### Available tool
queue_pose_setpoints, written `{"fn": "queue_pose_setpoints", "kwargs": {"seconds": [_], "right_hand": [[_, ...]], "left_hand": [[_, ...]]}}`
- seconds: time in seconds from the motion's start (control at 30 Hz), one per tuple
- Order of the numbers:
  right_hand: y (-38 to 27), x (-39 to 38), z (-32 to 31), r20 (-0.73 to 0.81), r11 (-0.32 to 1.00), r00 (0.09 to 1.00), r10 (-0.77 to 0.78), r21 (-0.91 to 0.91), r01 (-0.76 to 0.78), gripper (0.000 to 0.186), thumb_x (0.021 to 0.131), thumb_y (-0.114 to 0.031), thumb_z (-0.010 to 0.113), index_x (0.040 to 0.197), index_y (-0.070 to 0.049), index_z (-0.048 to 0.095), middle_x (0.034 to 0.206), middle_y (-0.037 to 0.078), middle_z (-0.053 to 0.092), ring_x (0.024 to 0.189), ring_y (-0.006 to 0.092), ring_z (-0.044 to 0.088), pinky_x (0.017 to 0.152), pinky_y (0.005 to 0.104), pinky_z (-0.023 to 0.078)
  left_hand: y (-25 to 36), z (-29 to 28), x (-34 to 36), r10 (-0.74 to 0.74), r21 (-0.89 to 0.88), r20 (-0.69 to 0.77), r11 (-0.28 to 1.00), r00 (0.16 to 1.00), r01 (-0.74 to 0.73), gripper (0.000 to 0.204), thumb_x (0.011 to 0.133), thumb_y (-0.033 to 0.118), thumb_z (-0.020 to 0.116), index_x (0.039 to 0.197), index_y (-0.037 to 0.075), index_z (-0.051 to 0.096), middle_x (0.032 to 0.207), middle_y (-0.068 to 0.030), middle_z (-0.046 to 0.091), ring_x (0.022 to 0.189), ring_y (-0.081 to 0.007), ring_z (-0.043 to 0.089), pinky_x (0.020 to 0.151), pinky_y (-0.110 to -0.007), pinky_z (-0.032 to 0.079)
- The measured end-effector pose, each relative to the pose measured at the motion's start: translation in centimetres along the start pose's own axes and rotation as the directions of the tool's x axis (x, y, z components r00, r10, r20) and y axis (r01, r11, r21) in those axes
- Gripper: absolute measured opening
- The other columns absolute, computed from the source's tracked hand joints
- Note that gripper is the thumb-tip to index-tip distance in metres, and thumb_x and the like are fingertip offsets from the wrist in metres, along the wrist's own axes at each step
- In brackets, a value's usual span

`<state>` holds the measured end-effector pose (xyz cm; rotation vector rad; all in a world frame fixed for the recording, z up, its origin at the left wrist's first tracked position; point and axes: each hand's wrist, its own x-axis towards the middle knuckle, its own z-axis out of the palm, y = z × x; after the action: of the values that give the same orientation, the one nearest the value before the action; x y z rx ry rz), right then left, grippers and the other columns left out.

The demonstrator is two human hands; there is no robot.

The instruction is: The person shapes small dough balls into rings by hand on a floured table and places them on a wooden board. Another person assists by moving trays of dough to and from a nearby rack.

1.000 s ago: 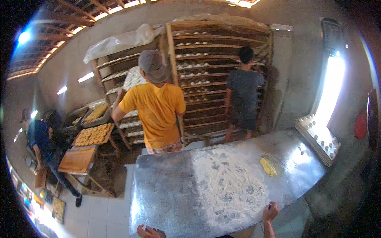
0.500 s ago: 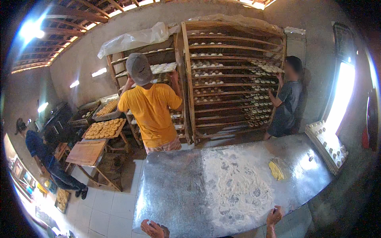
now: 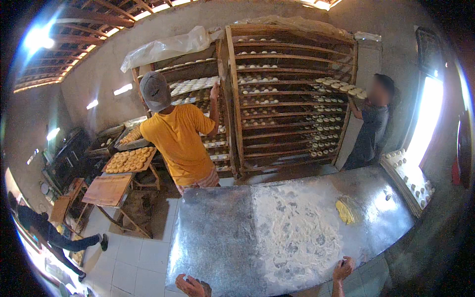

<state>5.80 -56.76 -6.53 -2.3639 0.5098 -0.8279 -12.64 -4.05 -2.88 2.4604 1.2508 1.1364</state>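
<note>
My left hand [image 3: 192, 286] rests at the near edge of the metal-topped table [image 3: 213, 232], fingers bent and apart, holding nothing that I can see. Farther right, my right hand [image 3: 342, 269] lies on the same edge with its fingers loosely curled and a gap between them. Between and beyond my hands a wide patch of white flour [image 3: 297, 237] covers the middle of the tabletop. A yellow, dough-like lump [image 3: 345, 212] sits to its right, apart from both hands. A small dark object [image 3: 387, 196] lies near the far right of the table.
A person in a yellow shirt [image 3: 185, 143] handles a tray at the left rack. Another person [image 3: 368, 128] holds a tray of dough rounds [image 3: 341, 86] by the tall wooden rack [image 3: 231, 99]. Baked rounds [image 3: 129, 160] fill a board at left. A tray [image 3: 406, 183] stands at the table's right end.
The person in yellow has leaned left. The person at right has shifted right, drawing a tray outward from the rack. The person at far left has stepped nearer the doorway. My hands stay put.
</note>
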Motion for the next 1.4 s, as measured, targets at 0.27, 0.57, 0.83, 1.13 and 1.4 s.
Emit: {"fn": "queue_pose_setpoints", "kwargs": {"seconds": [0.27,0.57,0.83,1.13,1.4], "right_hand": [[0.2,0.2,0.8,-0.056,1.000,0.998,0.012,-0.027,-0.014,0.020,0.070,0.001,0.065,0.090,-0.004,0.064,0.076,0.014,0.059,0.081,0.0330,0.058,0.076,0.0458,0.045],[-0.8,0.2,0.2,-0.047,0.997,0.999,-0.011,-0.076,0.008,0.020,0.070,0.000,0.064,0.089,-0.006,0.065,0.077,0.013,0.061,0.084,0.0326,0.058,0.079,0.0461,0.045],[-0.3,0.2,0.6,-0.084,0.990,0.994,-0.073,-0.128,0.062,0.018,0.071,-0.004,0.066,0.089,-0.008,0.066,0.074,0.011,0.063,0.080,0.0321,0.060,0.083,0.0455,0.045],[-0.8,0.2,0.5,-0.077,0.992,0.996,-0.046,-0.122,0.037,0.017,0.071,-0.004,0.067,0.088,-0.008,0.066,0.070,0.009,0.062,0.080,0.0305,0.060,0.080,0.0447,0.045],[1.6,-0.2,1.7,-0.093,0.988,0.994,-0.061,-0.144,0.047,0.019,0.070,-0.002,0.066,0.089,-0.006,0.067,0.081,0.012,0.066,0.082,0.0334,0.061,0.081,0.0448,0.046]], "left_hand": [[-1.8,1.7,-0.5,0.000,-0.076,-0.092,0.997,0.996,-0.007,0.035,0.093,0.023,0.054,0.111,-0.006,0.059,0.112,-0.0250,0.060,0.109,-0.0420,0.052,0.098,-0.051,0.039],[-2.7,1.0,-0.8,-0.018,-0.145,0.010,0.989,1.000,0.019,0.038,0.095,0.027,0.053,0.114,-0.005,0.057,0.113,-0.0245,0.058,0.109,-0.0407,0.050,0.097,-0.050,0.039],[-1.0,0.1,-0.3,-0.012,-0.190,0.047,0.982,0.999,0.021,0.039,0.097,0.029,0.052,0.115,-0.005,0.057,0.112,-0.0247,0.057,0.108,-0.0407,0.050,0.097,-0.050,0.039],[-1.3,0.6,0.2,0.024,-0.212,-0.039,0.977,0.999,-0.032,0.037,0.096,0.027,0.053,0.112,-0.006,0.058,0.110,-0.0245,0.058,0.105,-0.0405,0.051,0.097,-0.051,0.039],[-1.1,1.1,0.0,-0.017,-0.220,-0.022,0.975,1.000,0.012,0.035,0.092,0.024,0.056,0.111,-0.006,0.058,0.110,-0.0247,0.059,0.104,-0.0407,0.053,0.096,-0.051,0.040]]}}
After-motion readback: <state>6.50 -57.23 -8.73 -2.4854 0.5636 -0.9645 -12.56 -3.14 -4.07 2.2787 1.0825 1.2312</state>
